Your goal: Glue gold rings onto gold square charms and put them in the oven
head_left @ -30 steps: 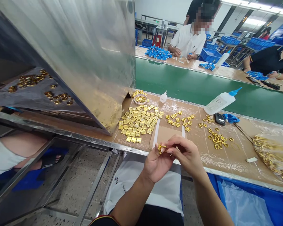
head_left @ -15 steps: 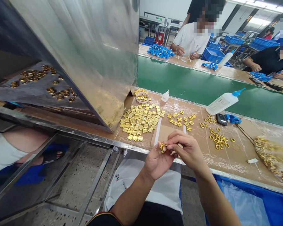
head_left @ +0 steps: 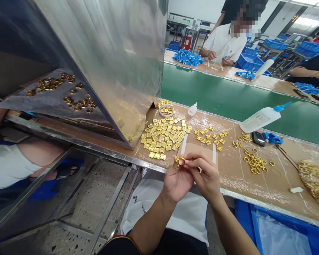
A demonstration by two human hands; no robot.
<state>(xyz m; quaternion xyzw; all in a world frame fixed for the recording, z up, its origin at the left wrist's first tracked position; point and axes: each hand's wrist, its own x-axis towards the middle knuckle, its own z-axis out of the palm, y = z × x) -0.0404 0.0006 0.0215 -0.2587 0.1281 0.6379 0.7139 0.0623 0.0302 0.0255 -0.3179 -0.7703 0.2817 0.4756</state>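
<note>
My left hand (head_left: 177, 182) and my right hand (head_left: 206, 175) meet at the near edge of the workbench (head_left: 228, 177), both pinching a small gold ring piece (head_left: 180, 161) between their fingertips. Just beyond them lies a group of several gold square pieces (head_left: 163, 138) laid flat. To its right sit smaller gold pieces (head_left: 211, 137) and a scatter of gold rings (head_left: 255, 161). A small round dish (head_left: 166, 110) holds more gold parts.
A big slanted metal panel (head_left: 108, 60) rises at left. A glue bottle (head_left: 263, 117) lies on its side, a small dropper bottle (head_left: 192, 109) stands near the green conveyor (head_left: 228, 97). A bag of gold rings (head_left: 315, 180) sits far right. Other people work across the belt.
My hands have drawn closer together around the gold ring piece and turned it. The view has shifted slightly left, so bench items appear further right.
</note>
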